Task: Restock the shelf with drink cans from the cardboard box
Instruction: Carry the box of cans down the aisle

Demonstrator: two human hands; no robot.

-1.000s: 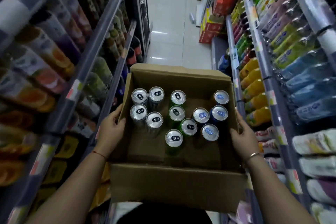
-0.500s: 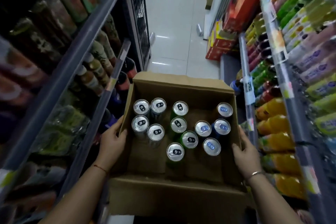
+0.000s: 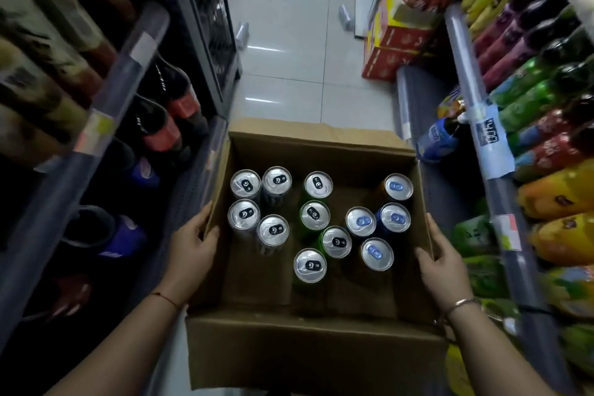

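An open brown cardboard box (image 3: 316, 349) is held in front of me over the aisle floor. Several upright drink cans stand inside it: dark cans (image 3: 245, 183) at the left, green cans (image 3: 315, 215) in the middle, blue-tabbed cans (image 3: 394, 218) at the right. My left hand (image 3: 196, 243) grips the box's left wall, thumb over the rim. My right hand (image 3: 442, 262) grips the right wall the same way. The shelves (image 3: 501, 202) with drinks run along both sides.
Dark soda bottles (image 3: 160, 125) fill the left shelving, whose rail (image 3: 96, 125) juts towards the aisle. Green, red and orange bottles (image 3: 559, 196) line the right shelves. Red and yellow cartons (image 3: 395, 42) are stacked on the white tiled floor (image 3: 289, 26) ahead.
The box and both hands have sunk lower along the shelves; lower shelf rows now flank the box. Both hands keep their hold, and the cans stay in place.
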